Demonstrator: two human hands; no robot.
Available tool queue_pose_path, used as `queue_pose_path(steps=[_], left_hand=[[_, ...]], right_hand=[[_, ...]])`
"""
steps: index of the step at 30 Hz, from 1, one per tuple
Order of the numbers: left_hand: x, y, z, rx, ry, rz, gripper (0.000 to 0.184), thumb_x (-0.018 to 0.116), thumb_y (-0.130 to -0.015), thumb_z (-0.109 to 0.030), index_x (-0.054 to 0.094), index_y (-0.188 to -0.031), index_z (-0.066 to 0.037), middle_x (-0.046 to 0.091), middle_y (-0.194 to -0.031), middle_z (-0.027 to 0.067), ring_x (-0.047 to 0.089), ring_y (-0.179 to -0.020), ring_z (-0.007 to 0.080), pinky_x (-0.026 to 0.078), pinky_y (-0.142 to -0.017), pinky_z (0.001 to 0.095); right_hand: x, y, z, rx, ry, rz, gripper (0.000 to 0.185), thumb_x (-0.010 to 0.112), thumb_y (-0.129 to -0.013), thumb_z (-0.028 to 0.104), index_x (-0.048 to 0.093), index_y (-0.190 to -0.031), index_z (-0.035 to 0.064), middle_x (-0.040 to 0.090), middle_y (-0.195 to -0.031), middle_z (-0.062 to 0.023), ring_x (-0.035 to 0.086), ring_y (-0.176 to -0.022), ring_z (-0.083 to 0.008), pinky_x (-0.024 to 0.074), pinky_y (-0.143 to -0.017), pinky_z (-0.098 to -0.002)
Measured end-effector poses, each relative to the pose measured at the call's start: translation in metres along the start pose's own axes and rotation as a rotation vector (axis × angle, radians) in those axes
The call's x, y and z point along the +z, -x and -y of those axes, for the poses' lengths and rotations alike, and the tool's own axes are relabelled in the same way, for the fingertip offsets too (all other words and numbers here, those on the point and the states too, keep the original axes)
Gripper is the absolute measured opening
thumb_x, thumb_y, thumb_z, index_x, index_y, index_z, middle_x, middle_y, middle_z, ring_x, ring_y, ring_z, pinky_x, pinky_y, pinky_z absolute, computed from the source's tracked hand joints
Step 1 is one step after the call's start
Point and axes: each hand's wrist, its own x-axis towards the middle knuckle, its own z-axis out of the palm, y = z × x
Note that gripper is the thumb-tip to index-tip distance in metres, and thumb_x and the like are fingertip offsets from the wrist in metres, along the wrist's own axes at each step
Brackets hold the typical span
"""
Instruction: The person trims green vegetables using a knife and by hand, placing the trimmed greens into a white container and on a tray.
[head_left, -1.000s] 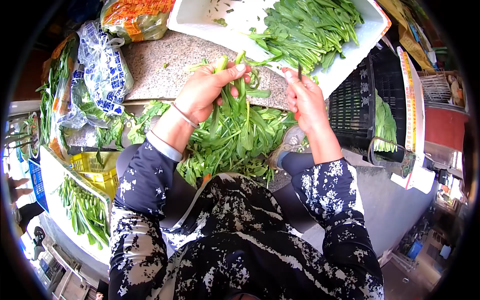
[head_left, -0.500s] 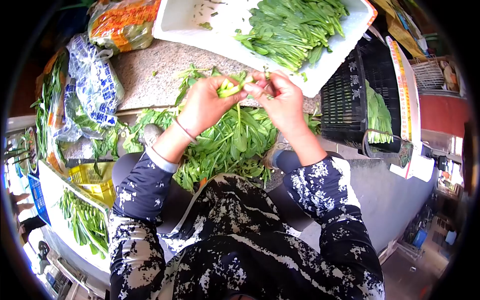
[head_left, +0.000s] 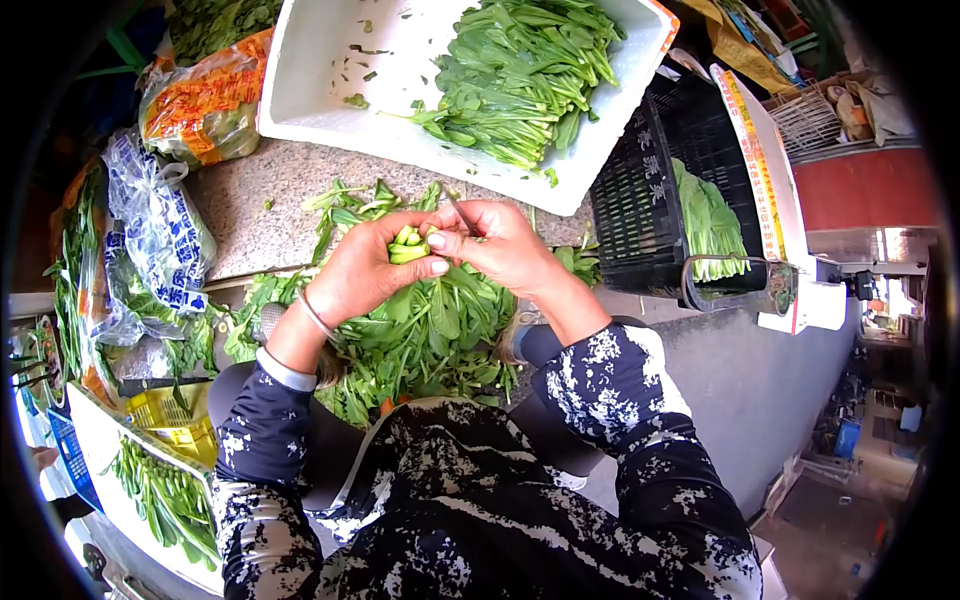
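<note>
My left hand (head_left: 362, 268) is closed around a small bunch of green leafy vegetable stems (head_left: 408, 243), their pale cut ends pointing up between thumb and fingers. Close against it, my right hand (head_left: 505, 248) is closed on what looks like a small knife (head_left: 461, 212); only a thin grey strip of it shows. The right thumb touches the stem ends. Beneath both hands lies a heap of loose leafy greens (head_left: 430, 325) on the ground between my feet.
Ahead stands a white foam box (head_left: 335, 110) holding stacked greens (head_left: 525, 85). On the right is a black plastic crate (head_left: 625, 190) with more greens. Bagged vegetables (head_left: 160, 225) lie at left, near a yellow basket (head_left: 175, 410) and another white box (head_left: 95, 425) of greens.
The view has shifted, so the surroundings sit further left. My right fingers have moved in against the stem ends, and the thin grey strip now shows in them.
</note>
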Motion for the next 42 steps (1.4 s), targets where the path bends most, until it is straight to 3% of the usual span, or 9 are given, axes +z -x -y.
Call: queue_pose_path(steps=[3, 5, 9, 11, 14, 19, 29, 35, 42], left_hand=[[-0.008, 0.001, -0.007, -0.247, -0.246, 0.061, 0.027, 0.065, -0.079, -0.016, 0.057, -0.101, -0.001, 0.061, -0.073, 0.0012, 0.054, -0.067, 0.0074, 0.045, -0.063, 0.0222], [-0.013, 0.0, -0.002, -0.261, -0.353, 0.007, 0.021, 0.061, -0.083, -0.02, 0.059, -0.092, -0.002, 0.059, -0.066, -0.0017, 0.052, -0.061, 0.0062, 0.044, -0.059, 0.0222], [-0.012, 0.002, -0.004, -0.166, -0.039, -0.104, 0.02, 0.056, -0.086, -0.021, 0.059, -0.088, -0.001, 0.065, -0.08, 0.0045, 0.057, -0.076, 0.0084, 0.044, -0.071, 0.0231], [-0.013, 0.003, -0.007, -0.221, -0.125, -0.097, 0.019, 0.054, -0.088, -0.02, 0.058, -0.088, -0.001, 0.066, -0.087, 0.0071, 0.057, -0.084, 0.0102, 0.043, -0.077, 0.0242], [-0.014, 0.002, -0.004, -0.239, 0.088, -0.106, 0.017, 0.051, -0.089, -0.019, 0.056, -0.091, -0.002, 0.064, -0.085, 0.0067, 0.058, -0.081, 0.0113, 0.044, -0.076, 0.025], [-0.012, -0.001, -0.01, -0.29, 0.33, -0.189, 0.012, 0.057, -0.085, -0.015, 0.055, -0.087, -0.004, 0.054, -0.066, 0.0002, 0.054, -0.066, 0.0119, 0.045, -0.069, 0.026], [-0.013, -0.012, -0.013, -0.439, 0.745, -0.296, 0.024, 0.059, -0.084, -0.018, 0.058, -0.097, 0.002, 0.043, -0.055, -0.0024, 0.048, -0.053, 0.0113, 0.047, -0.059, 0.0268], [0.006, -0.018, 0.009, -0.563, 0.894, -0.133, 0.04, 0.046, -0.091, -0.025, 0.042, -0.12, 0.001, 0.055, -0.111, 0.0149, 0.057, -0.095, 0.0235, 0.049, -0.073, 0.029], [0.003, -0.027, 0.006, -0.423, 0.933, -0.216, 0.038, 0.043, -0.092, -0.032, 0.044, -0.12, -0.007, 0.058, -0.107, 0.0101, 0.056, -0.09, 0.0179, 0.046, -0.066, 0.0257]], right_hand=[[-0.01, -0.006, 0.012, 0.109, -0.015, -0.112, 0.02, 0.061, -0.082, 0.019, 0.062, -0.092, 0.0022, 0.062, -0.088, -0.0055, 0.054, -0.058, -0.0095, 0.0461, -0.054, -0.023], [-0.043, -0.028, -0.002, 0.006, -0.082, -0.563, 0.02, 0.059, -0.082, 0.019, 0.06, -0.094, 0.003, 0.061, -0.091, -0.009, 0.057, -0.056, -0.0126, 0.0474, -0.053, -0.0244], [-0.159, -0.067, -0.082, -0.012, 0.606, -1.193, 0.033, 0.053, -0.083, 0.011, 0.049, -0.113, -0.0051, 0.06, -0.094, -0.0197, 0.063, -0.062, -0.0229, 0.0485, -0.051, -0.0321], [-0.154, -0.071, -0.069, 0.174, 0.07, -1.169, 0.033, 0.054, -0.082, 0.01, 0.05, -0.111, -0.0061, 0.06, -0.089, -0.0192, 0.063, -0.062, -0.023, 0.0476, -0.051, -0.0314], [-0.17, -0.086, -0.077, 0.115, 0.159, -1.077, 0.036, 0.052, -0.085, 0.015, 0.045, -0.115, -0.005, 0.059, -0.094, -0.0142, 0.064, -0.067, -0.0186, 0.0299, -0.034, -0.0265], [-0.179, -0.096, -0.089, 0.144, 0.13, -1.152, 0.016, 0.061, -0.08, 0.014, 0.059, -0.088, 0.0001, 0.058, -0.068, -0.0052, 0.053, -0.051, -0.0125, 0.0307, -0.035, -0.0257], [-0.141, -0.007, 0.003, 0.238, -0.11, -0.934, 0.015, 0.058, -0.08, 0.013, 0.058, -0.091, 0.0021, 0.056, -0.073, -0.0032, 0.049, -0.051, -0.0079, 0.0293, -0.038, -0.02], [-0.075, 0.035, 0.027, 0.113, 0.065, -0.514, 0.019, 0.062, -0.081, 0.017, 0.06, -0.089, 0.0001, 0.054, -0.064, 0.0008, 0.045, -0.049, -0.0061, 0.0338, -0.041, -0.0202], [-0.026, 0.045, 0.018, -0.07, 0.708, -0.164, 0.02, 0.064, -0.079, 0.012, 0.058, -0.086, -0.0057, 0.049, -0.065, -0.0006, 0.044, -0.057, -0.0049, 0.0359, -0.05, -0.0197]])
